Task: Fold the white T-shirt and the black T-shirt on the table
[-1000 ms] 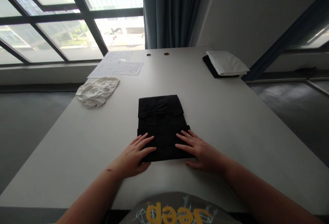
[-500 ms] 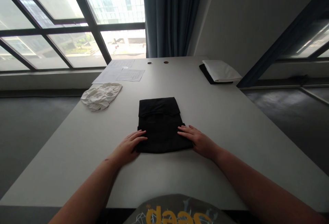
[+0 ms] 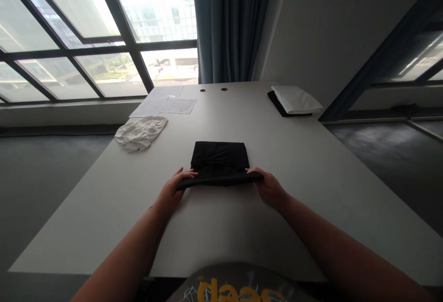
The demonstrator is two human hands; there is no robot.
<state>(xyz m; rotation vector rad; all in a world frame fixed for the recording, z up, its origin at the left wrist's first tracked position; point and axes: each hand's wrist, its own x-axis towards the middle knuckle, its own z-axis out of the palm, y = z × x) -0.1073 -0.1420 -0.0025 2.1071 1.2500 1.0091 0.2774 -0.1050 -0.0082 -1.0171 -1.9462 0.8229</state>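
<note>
At about ten o'clock from the hands, a crumpled white cloth lies near the left edge of the white table. Beyond it, at eleven o'clock, a few printed paper sheets lie flat near the window side; their print is too small to read.

The left hand grips the near left corner of the black folded garment, thumb on top and fingers curled under the raised edge, closed on the cloth. The garment sits in the middle of the table at twelve o'clock from the person, its near edge lifted and rolled into a thick fold between the two hands while its far part lies flat on the tabletop.

At twelve o'clock far off, two small round cable holes sit in the tabletop before a dark blue curtain.

The right hand holds the near right corner of the same garment in the same way, closed on the rolled edge.

At one to two o'clock, near the far right edge, a folded white cloth rests on a dark folded piece.

At six o'clock, the person's grey shirt shows yellow letters, seen upside down, that read roughly "jeep"
</note>
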